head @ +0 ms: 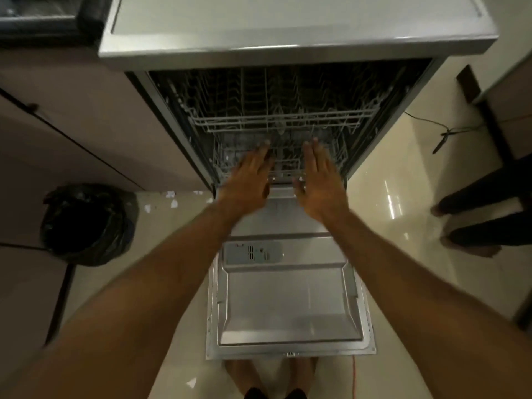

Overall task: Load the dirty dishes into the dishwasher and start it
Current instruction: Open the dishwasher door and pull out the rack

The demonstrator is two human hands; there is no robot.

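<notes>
Dishwasher [288,30] door down, left grip [250,181] and right grip [320,181] straight-fingered, empty, over lower rack [228,159] front.

Blur smears the left hand [248,180] and right hand [320,180], so whether their fingertips touch the lower rack [226,158] cannot be told. They hide its front edge. Markings on the detergent dispenser [253,252] are too small to read. The picture's right edge cuts off a bystander's legs [486,191].
</notes>
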